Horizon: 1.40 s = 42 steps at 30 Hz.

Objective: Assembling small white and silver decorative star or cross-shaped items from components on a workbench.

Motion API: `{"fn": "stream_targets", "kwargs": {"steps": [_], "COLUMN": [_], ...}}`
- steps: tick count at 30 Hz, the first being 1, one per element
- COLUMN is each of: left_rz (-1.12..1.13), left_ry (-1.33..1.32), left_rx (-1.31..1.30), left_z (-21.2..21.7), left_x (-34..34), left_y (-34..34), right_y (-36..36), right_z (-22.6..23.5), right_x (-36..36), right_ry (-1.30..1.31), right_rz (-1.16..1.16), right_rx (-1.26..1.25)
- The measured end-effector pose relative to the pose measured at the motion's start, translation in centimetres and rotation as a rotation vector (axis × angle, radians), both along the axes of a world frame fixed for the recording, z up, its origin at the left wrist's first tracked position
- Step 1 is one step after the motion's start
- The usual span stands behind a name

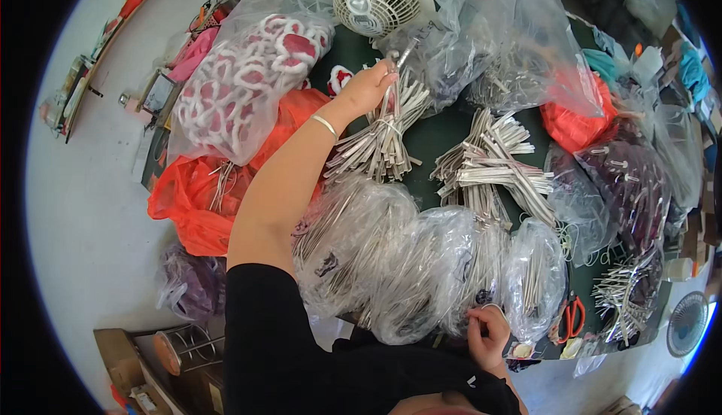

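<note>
My left hand (368, 88) reaches across the table toward the fan, fingers closed around something I cannot make out. A thin silvery piece (408, 52) shows just beyond its fingertips. Right below that hand lies a tied bundle of narrow whitish strips (383, 140). More strip bundles (500, 163) are piled crosswise to the right. Close to my body, clear plastic bags of long thin strips (421, 272) lie side by side. My right hand (489, 332) is at the table's near edge between two such bags, fingers curled; whatever they hold is hidden.
A white fan (376, 1) stands at the far edge. Left of it sits a clear bag of red-and-white fuzzy pieces (256, 72), above a red plastic bag (197, 204). Orange-handled scissors (573, 317) lie near right. Dark bags (624, 182) and loose strips (626, 298) crowd the right side.
</note>
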<state>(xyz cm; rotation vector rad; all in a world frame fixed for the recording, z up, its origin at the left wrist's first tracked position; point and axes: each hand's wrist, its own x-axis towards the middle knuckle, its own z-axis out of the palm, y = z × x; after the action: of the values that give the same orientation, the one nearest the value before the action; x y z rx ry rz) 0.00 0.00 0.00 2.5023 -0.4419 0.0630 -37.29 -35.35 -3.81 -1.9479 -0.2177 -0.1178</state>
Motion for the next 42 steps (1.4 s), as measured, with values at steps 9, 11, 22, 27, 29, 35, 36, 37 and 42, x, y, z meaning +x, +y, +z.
{"fn": "stream_targets", "kwargs": {"steps": [9, 11, 22, 27, 29, 35, 36, 37, 42], "left_rz": [0.352, 0.215, -0.161, -0.408, -0.506, -0.808, -0.865, -0.894, -1.029], "left_ry": [0.701, 0.543, 0.476, 0.893, 1.008, 1.114, 1.126, 1.135, 1.196], "left_rx": [-1.463, -1.718, -0.794, -0.538, -0.494, -0.173, -0.133, -0.116, -0.012], "left_z": [2.7, 3.4, 16.9, 14.6, 13.8, 11.4, 11.0, 10.4, 8.8], "left_x": [-1.3, -1.9, -15.4, -21.3, -22.4, -26.3, -27.0, -27.6, -28.1], "left_y": [0.0, 1.6, -7.4, -14.8, -17.8, -27.0, -28.1, -29.4, -35.0], "right_y": [0.2, 0.4, 0.1, -1.0, -2.9, -9.1, -9.3, -9.4, -13.1], "right_z": [0.5, 0.6, -0.6, 2.3, 4.8, 5.0, 6.1, 6.8, 4.3], "right_x": [0.0, -0.1, -1.0, -3.0, -3.8, -5.9, -6.5, -7.1, -10.1], "right_ry": [-0.066, -0.062, -0.097, -0.017, 0.227, 0.179, 0.239, 0.224, 0.073], "right_rz": [-0.018, -0.017, -0.031, -0.113, -0.246, -0.080, -0.165, -0.245, -0.560], "right_rx": [0.010, 0.022, 0.158, 0.316, 0.654, 1.083, 0.966, 0.926, 0.801]}}
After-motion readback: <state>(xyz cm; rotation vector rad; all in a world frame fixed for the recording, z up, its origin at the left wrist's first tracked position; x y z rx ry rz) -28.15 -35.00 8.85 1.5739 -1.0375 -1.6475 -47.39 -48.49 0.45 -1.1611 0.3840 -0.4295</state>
